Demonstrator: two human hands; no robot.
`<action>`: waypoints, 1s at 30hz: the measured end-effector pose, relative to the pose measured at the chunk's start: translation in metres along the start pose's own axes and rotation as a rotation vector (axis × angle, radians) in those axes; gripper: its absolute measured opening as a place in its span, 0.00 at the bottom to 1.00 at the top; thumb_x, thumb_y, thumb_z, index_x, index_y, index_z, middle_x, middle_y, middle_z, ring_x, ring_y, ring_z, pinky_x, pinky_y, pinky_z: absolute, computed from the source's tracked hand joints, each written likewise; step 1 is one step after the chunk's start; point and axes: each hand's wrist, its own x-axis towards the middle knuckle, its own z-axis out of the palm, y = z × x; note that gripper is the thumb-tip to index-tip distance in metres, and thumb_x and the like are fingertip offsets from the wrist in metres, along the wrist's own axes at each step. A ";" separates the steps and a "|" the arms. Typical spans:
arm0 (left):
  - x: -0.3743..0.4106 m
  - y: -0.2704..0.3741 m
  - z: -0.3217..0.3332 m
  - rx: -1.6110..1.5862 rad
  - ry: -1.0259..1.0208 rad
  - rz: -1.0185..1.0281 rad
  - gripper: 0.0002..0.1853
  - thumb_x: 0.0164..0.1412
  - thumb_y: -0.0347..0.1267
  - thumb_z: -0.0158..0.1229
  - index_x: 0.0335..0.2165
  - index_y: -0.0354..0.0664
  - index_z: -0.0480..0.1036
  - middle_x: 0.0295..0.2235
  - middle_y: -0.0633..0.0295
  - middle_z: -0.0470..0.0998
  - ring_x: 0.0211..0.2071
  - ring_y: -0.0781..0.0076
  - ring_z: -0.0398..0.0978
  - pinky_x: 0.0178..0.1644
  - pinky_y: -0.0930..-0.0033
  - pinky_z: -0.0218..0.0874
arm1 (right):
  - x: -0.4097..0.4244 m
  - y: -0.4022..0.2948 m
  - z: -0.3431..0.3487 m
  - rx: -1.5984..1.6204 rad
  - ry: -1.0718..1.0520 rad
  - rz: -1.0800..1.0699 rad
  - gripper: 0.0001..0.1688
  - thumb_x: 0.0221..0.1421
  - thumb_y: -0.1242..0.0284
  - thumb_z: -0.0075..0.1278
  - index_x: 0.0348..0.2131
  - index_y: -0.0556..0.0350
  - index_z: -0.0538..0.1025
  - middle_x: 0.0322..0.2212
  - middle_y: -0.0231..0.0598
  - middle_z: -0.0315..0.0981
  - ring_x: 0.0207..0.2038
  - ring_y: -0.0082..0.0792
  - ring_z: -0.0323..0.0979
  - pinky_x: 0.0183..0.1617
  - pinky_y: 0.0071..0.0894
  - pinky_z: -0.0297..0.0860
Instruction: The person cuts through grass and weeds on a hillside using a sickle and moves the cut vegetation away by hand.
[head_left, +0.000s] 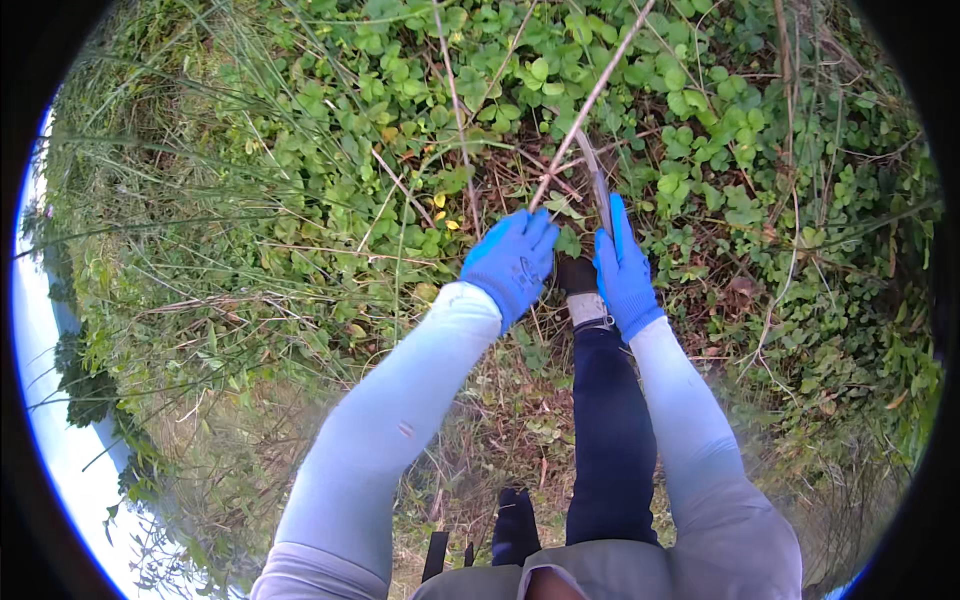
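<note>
My left hand (515, 259), in a blue work glove, is closed around a long dry woody stem (589, 112) that slants up and to the right. My right hand (624, 274), gloved alike, holds a narrow, slightly curved blade (595, 169), perhaps a sickle. Its handle is hidden in the glove. The blade's upper part passes behind or beside the stem among the leaves, and whether they touch I cannot tell. Both hands are low over the plants, just in front of my dark shoe (577, 276).
Low leafy ground cover (360, 142) spreads ahead. Thin upright stalks (459, 112) rise left of the held stem, and long grass blades (187, 150) arch in from the left. Dry vines (791, 225) hang at the right. My dark trouser leg (611, 435) stands between my arms.
</note>
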 end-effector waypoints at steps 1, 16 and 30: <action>0.001 -0.015 0.019 0.141 0.002 -0.038 0.22 0.61 0.43 0.51 0.49 0.45 0.73 0.62 0.55 0.62 0.62 0.54 0.58 0.62 0.56 0.49 | 0.012 0.007 0.007 -0.042 -0.023 0.003 0.35 0.68 0.66 0.38 0.69 0.42 0.48 0.30 0.52 0.73 0.29 0.41 0.71 0.37 0.39 0.67; -0.170 -0.044 0.065 -0.243 -0.149 -0.709 0.19 0.57 0.43 0.57 0.44 0.45 0.75 0.61 0.58 0.63 0.47 0.56 0.70 0.50 0.50 0.58 | -0.068 0.063 -0.024 0.040 -0.048 0.121 0.35 0.66 0.68 0.42 0.67 0.52 0.52 0.29 0.44 0.73 0.27 0.30 0.69 0.35 0.33 0.68; 0.047 -0.125 0.054 -0.014 -0.311 -0.787 0.34 0.59 0.34 0.54 0.63 0.62 0.55 0.67 0.49 0.49 0.63 0.44 0.56 0.46 0.46 0.60 | 0.005 0.047 0.011 -0.068 -0.172 -0.002 0.34 0.66 0.64 0.42 0.67 0.42 0.53 0.41 0.62 0.73 0.43 0.57 0.73 0.47 0.48 0.68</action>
